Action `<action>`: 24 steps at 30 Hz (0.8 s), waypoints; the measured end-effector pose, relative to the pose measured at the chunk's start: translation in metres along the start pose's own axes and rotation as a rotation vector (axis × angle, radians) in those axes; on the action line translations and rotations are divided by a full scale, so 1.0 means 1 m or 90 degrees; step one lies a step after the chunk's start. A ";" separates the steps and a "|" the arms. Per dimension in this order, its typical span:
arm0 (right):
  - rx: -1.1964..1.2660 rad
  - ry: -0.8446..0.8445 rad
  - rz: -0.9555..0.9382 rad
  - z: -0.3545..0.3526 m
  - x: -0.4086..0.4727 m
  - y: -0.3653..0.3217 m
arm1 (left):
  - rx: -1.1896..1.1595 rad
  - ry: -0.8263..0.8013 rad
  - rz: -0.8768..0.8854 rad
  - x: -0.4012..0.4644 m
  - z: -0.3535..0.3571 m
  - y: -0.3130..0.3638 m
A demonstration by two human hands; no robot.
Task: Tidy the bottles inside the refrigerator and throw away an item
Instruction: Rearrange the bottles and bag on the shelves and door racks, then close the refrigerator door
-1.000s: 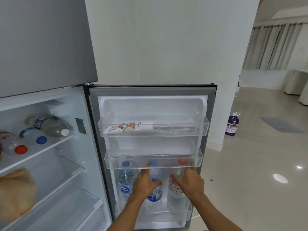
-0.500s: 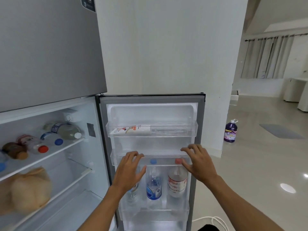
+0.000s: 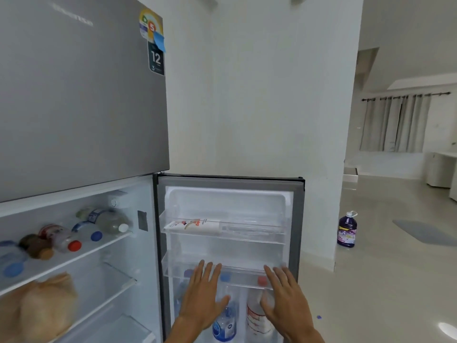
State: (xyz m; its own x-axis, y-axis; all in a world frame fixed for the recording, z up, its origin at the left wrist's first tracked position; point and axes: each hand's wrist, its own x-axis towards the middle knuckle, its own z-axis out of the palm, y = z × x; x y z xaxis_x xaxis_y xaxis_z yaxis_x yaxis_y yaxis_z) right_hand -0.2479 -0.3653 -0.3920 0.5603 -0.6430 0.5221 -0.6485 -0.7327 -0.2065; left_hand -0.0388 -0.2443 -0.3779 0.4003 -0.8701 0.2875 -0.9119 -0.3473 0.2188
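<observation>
The head view looks at an open refrigerator door [image 3: 230, 243] with clear bins on its inner side. The left hand [image 3: 201, 298] is held flat with fingers spread, palm toward the door, in front of the middle bin [image 3: 173, 266]; it grips nothing. The right hand [image 3: 284, 300] is likewise flat and spread, holding nothing, just before the right end of the same bin. Whether either hand touches the bin's rim cannot be told.

Below the middle bin, upright bottles stand in the lowest door bin. A blue-capped water bottle [image 3: 226, 323] with a blue label shows between the two hands. Beside it on the right stands a red-capped bottle [image 3: 254, 315] with a white, red-printed label, partly behind the right hand. Another bottle [image 3: 178, 298] on the left is mostly hidden by the left hand. The upper door bin holds a white tube [image 3: 193, 225] lying on its side.

Left of the door, the top shelf [image 3: 81, 253] inside the refrigerator carries several bottles lying down with caps pointing outward: a white-capped bottle [image 3: 111, 222], a blue-capped one [image 3: 86, 231], a red-capped one [image 3: 59, 237] and a brown bottle [image 3: 35, 247]. On the shelf below lies a blurred pale bag [image 3: 44, 308].

On the floor [image 3: 383, 280] to the right, a purple jug [image 3: 347, 230] stands near the white wall [image 3: 259, 95].
</observation>
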 end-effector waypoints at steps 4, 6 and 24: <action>0.009 0.052 -0.077 -0.022 -0.020 -0.016 | -0.004 0.022 0.083 -0.016 -0.012 0.028; 0.075 0.119 -0.142 -0.043 -0.033 -0.015 | -0.033 0.028 0.117 -0.030 -0.014 0.042; 0.736 0.196 -0.228 -0.225 0.043 -0.083 | -0.251 0.190 0.018 -0.129 -0.074 -0.017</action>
State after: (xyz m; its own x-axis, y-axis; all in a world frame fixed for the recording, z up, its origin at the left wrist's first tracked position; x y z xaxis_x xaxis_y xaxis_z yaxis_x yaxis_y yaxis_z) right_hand -0.2858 -0.2817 -0.1658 0.3667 -0.4019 0.8391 0.4351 -0.7231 -0.5365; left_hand -0.0685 -0.1000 -0.3498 0.4371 -0.7189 0.5405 -0.8420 -0.1158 0.5269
